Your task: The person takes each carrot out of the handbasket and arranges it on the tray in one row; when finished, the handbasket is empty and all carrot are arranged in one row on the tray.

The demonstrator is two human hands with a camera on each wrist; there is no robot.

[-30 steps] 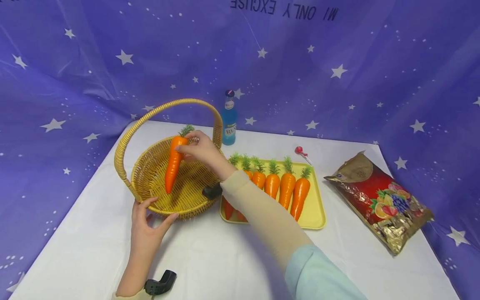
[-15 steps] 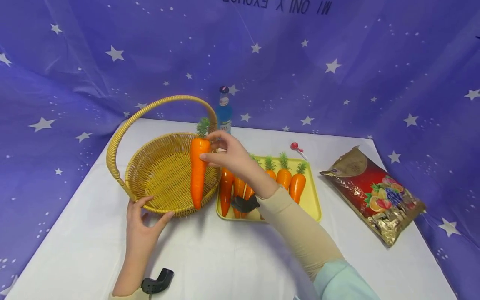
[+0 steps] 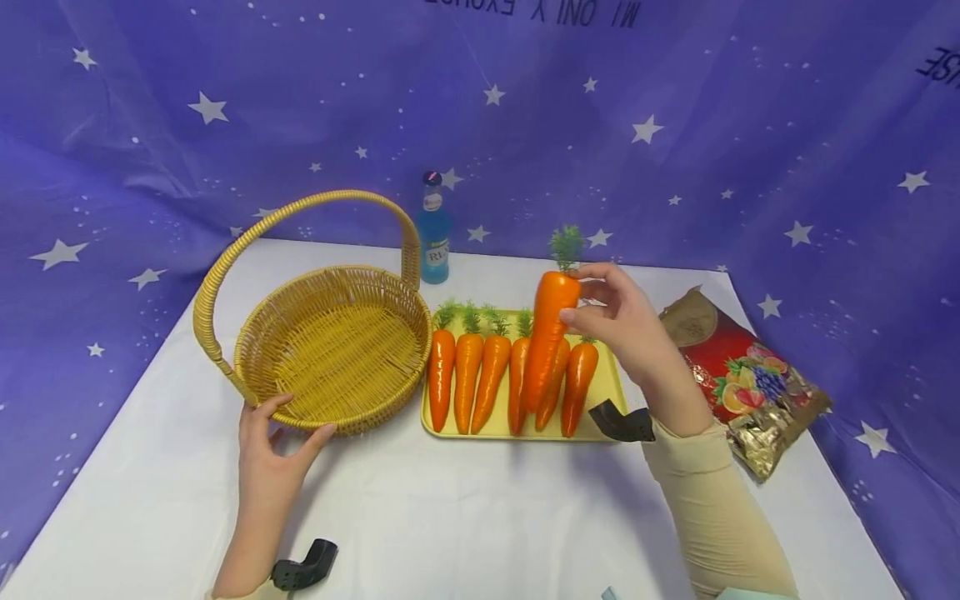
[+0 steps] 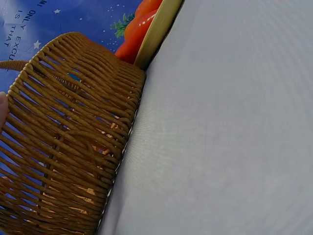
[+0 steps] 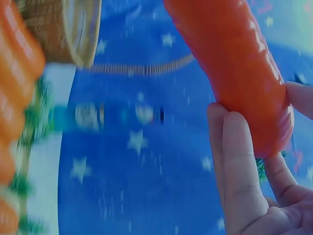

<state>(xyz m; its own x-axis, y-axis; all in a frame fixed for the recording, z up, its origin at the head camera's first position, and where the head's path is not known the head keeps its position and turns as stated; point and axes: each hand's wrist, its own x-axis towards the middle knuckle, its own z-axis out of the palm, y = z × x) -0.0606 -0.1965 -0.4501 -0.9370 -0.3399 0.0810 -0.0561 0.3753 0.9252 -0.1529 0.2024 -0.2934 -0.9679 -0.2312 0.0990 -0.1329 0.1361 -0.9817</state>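
Note:
My right hand [image 3: 618, 321] pinches an orange toy carrot [image 3: 550, 333] near its leafy top, thumb on one side and fingers on the other. The carrot hangs tip down over the yellow tray [image 3: 480, 429], overlapping other carrots there. In the right wrist view the held carrot [image 5: 239, 63] fills the upper right, between thumb and fingers. Several carrots [image 3: 441, 379] lie side by side on the tray, green tops toward the back. My left hand [image 3: 270, 458] grips the near rim of a wicker basket [image 3: 251, 325], which has a tall arched handle. Nothing lies inside the basket.
A blue bottle [image 3: 434, 233] stands behind the basket and tray. At the right lies a red and gold snack bag [image 3: 738, 375], partly hidden by the right arm. A purple star-patterned cloth [image 3: 525, 167] rises behind the white table [image 3: 450, 517].
The right hand has carried the carrot out from over the basket, rightward across the tray. The left hand stays at the basket's rim. The camera view has shifted slightly.

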